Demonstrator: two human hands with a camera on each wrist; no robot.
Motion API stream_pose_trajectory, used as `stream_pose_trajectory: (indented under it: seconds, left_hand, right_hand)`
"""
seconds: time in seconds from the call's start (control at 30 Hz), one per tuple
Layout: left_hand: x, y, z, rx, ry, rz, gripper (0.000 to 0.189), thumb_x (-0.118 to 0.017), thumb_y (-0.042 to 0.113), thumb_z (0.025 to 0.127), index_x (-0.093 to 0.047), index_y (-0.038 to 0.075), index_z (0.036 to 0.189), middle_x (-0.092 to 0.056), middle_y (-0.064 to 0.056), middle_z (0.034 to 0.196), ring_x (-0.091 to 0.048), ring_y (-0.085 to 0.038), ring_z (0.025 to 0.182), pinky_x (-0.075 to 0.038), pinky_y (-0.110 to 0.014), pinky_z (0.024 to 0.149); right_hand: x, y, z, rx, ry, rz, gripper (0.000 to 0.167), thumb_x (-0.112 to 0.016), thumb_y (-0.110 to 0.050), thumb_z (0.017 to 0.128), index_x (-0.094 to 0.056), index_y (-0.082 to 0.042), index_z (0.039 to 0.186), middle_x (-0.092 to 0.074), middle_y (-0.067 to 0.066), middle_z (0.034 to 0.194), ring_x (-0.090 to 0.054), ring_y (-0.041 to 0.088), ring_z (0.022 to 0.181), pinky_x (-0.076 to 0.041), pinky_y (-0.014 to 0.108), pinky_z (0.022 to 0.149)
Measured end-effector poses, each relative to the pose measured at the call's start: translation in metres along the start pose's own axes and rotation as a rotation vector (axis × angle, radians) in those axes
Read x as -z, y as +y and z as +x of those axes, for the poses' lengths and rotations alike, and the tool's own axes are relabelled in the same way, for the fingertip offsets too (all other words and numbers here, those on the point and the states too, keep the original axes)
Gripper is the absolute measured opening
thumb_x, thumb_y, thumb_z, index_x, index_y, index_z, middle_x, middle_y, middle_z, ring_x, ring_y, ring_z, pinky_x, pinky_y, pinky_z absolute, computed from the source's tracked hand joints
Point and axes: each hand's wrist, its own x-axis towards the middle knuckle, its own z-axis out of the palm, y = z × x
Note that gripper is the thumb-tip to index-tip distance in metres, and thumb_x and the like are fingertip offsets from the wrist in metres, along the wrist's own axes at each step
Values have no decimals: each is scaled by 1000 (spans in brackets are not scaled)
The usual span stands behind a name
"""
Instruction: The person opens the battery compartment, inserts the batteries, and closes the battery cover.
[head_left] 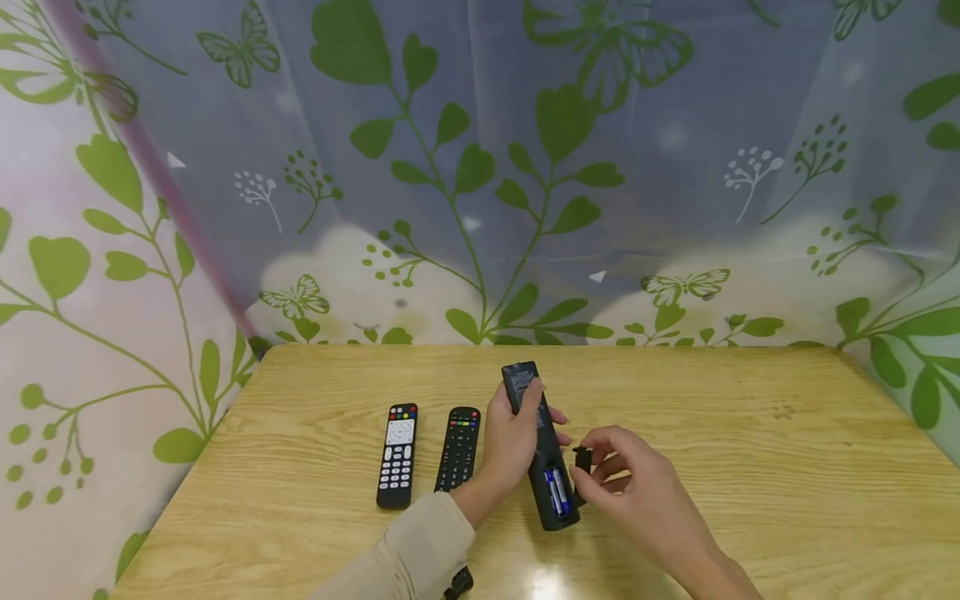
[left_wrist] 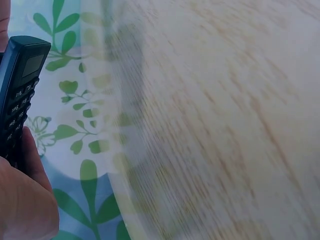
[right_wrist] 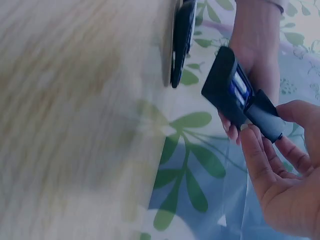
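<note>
My left hand [head_left: 512,437] grips a black remote control [head_left: 549,446] with its back turned up, thumb lying along the label. At the remote's near end the battery compartment is uncovered, and two blue-and-silver batteries [head_left: 557,493] lie side by side in it. Between thumb and fingers my right hand [head_left: 637,479] pinches the small black battery cover [head_left: 582,467], right beside the compartment. The right wrist view shows this cover [right_wrist: 266,116] off the remote's body [right_wrist: 220,82], close to its edge. In the left wrist view the remote's button side [left_wrist: 20,95] shows at the left edge.
On the wooden table [head_left: 300,450] left of my hands lie a black remote with white buttons [head_left: 397,457] and another black remote [head_left: 457,450], partly covered by my left arm. A small black object [head_left: 459,582] shows beneath the sleeve. A patterned curtain [head_left: 480,208] hangs behind the table.
</note>
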Motion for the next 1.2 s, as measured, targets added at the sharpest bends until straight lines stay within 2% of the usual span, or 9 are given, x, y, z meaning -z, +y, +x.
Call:
stream_pose_trajectory:
  seconds: [0.33,0.63,1.2]
  left_hand:
    - [-1,2,-1,-33,-3,19,35,-47,36,101,-47,4,117,-67,-17,82,-65,-47,71,-59,-39,56]
    - [1,1,-1,-24,-1,5,39,-48,38,101,-46,4,120,-67,-17,82,-68,-31,61,-59,-39,56]
    - [1,-1,-1,-29,-3,7,35,-46,39,101,-47,7,117,-67,-15,80,-68,-31,59,-59,-41,55]
  right_hand:
    - [-16,-8,-3,49,10,-10,26,-77,-10,82,-64,-14,104,-56,-3,86,-59,4,70,-54,18,61]
    - [-20,-6,-6,60,19,-64,28,-77,-10,81,-64,-15,105,-57,-5,88,-57,3,68,-55,19,60]
    - [-25,0,-7,140,61,-146,24,-78,-12,80,-65,-16,101,-57,-9,86,-55,1,68,-54,17,60]
